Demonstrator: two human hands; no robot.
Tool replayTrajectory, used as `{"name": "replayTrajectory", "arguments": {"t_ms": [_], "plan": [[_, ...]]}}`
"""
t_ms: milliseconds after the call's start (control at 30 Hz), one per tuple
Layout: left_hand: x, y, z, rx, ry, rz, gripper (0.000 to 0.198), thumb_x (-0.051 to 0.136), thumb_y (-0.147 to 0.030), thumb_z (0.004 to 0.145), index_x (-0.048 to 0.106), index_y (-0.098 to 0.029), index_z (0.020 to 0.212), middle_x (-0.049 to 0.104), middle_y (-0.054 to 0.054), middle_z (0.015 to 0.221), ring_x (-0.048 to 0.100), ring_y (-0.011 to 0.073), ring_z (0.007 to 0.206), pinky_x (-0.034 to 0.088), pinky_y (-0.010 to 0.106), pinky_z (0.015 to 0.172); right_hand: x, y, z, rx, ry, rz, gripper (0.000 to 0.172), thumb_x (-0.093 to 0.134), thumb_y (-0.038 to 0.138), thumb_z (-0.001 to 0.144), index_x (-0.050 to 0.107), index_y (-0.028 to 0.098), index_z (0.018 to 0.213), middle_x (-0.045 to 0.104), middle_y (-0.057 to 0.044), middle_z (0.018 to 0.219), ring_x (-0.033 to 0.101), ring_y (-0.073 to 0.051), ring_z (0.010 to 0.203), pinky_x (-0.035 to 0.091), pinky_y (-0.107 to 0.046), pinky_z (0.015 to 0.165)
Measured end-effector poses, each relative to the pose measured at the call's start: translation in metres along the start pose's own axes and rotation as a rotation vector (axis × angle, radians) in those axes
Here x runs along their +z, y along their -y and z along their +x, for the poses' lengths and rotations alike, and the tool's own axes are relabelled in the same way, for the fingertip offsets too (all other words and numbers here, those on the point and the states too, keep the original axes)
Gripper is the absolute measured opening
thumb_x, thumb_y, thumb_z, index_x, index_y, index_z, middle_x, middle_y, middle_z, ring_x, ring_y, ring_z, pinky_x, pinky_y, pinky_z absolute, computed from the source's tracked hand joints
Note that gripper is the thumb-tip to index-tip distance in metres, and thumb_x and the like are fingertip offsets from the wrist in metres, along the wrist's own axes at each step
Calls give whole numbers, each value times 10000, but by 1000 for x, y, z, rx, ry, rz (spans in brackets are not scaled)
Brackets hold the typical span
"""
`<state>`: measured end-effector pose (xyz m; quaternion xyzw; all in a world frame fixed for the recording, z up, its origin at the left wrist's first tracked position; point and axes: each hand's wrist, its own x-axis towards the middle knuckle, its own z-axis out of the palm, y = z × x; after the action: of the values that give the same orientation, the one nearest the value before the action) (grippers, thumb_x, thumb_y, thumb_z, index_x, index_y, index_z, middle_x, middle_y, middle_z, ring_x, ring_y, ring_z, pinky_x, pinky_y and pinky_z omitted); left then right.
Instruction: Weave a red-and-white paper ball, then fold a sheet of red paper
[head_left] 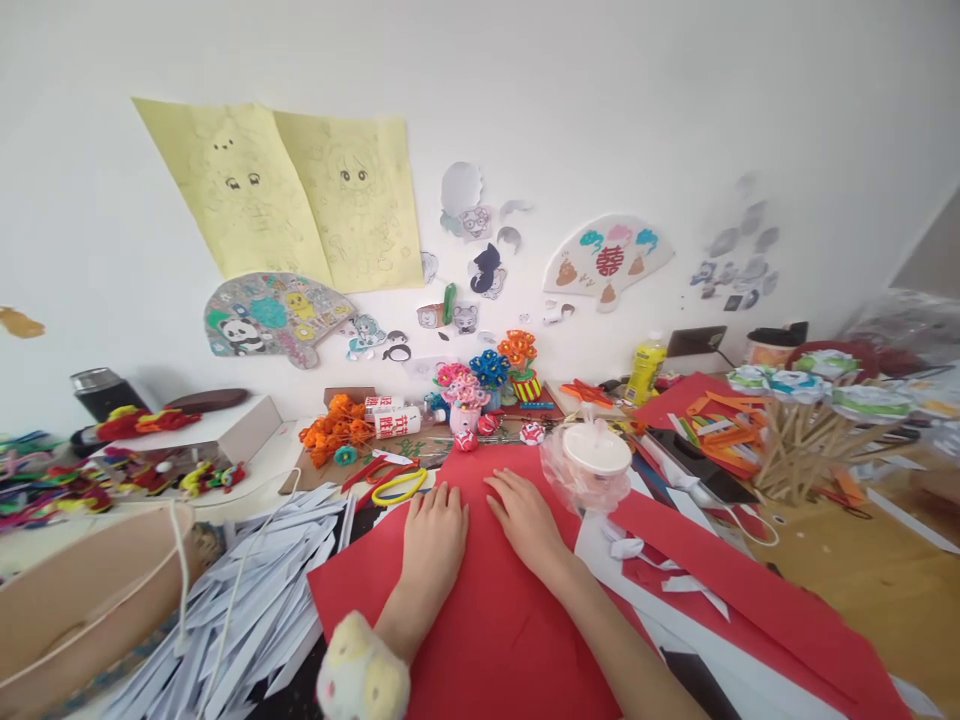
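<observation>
Red paper [499, 620] lies beneath both hands [436, 530] and shows between them.

Your left forearm [405, 612]: bare at wrist, then rounded, fuzzy cream-white plush piece [364, 672] with pale yellow patches, small pinkish spot on side; fastening hidden. Your right forearm [622, 632]: bare as far as view reaches, slim, smooth. Your fingers [442, 498]: bare on both hands, slender, tapering; nails too small to make out.

Head camera | looks forward, down — desk [840, 565] close below, wall [600, 90] beyond
</observation>
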<state>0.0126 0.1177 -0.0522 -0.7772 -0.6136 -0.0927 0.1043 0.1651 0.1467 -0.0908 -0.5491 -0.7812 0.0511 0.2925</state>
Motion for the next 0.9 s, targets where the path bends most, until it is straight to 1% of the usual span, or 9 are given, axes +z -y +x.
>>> {"name": "replayTrajectory", "arguments": {"t_ms": [233,333,400,500,567,633,733,800,900], "plan": [[-13,-13,-14,-18,99,3,386,416,-132,898,517,-109,1270,615,184,1227,586,285,1121,453,419,908,-4,-12,-4,-68,12,11,332,452,200,932,630,179,1212,574,-138,1329,467,-301,1281,386,-489,1030],[-23,-20,-22,2,152,-13,290,464,-126,868,619,-136,1114,668,164,1107,628,284,1030,462,400,870,-4,-16,-5,-71,16,20,326,462,193,922,639,171,1195,590,-148,1302,502,-301,1240,402,-483,1012],[-30,-17,-22,-9,179,-32,217,487,-137,857,662,-159,983,702,135,980,657,272,946,470,375,828,-3,-18,-6,-75,20,34,330,446,183,922,644,185,1185,618,-132,1265,537,-278,1201,424,-457,997],[-46,8,-11,-116,184,-48,205,476,-154,859,679,-161,886,713,131,847,681,266,826,475,358,749,-1,-18,-7,-68,21,57,344,416,175,923,651,204,1172,635,-111,1241,553,-259,1184,441,-436,987],[-60,35,-3,-233,148,-51,255,445,-143,865,668,-155,989,716,154,923,679,270,854,469,348,730,0,-18,-8,-52,16,69,350,417,185,918,639,205,1188,618,-110,1266,545,-260,1196,435,-442,996],[-76,64,1,-332,112,-66,265,445,-186,873,670,-166,1012,717,150,984,670,272,895,462,338,738,0,-18,-8,-31,8,78,374,424,199,912,598,194,1243,581,-125,1311,526,-267,1220,426,-455,1006],[-96,94,-3,-380,99,-140,283,429,-261,891,683,-225,1010,734,69,991,666,234,905,456,287,733,0,-17,-8,-8,9,95,392,436,213,905,570,175,1271,571,-139,1319,509,-276,1237,414,-470,1017],[-102,98,-12,-374,98,-189,314,399,-298,906,683,-229,1019,738,44,984,669,218,881,454,277,729,-1,-16,-9,-9,21,113,364,442,210,903,601,174,1227,600,-127,1286,525,-269,1220,407,-460,1028],[-95,79,-26,-317,125,-246,326,381,-293,912,678,-231,1029,737,31,984,666,203,884,452,271,733,-2,-16,-9,-5,30,142,355,449,203,897,603,178,1215,623,-120,1253,553,-258,1187,419,-445,1017]]}}
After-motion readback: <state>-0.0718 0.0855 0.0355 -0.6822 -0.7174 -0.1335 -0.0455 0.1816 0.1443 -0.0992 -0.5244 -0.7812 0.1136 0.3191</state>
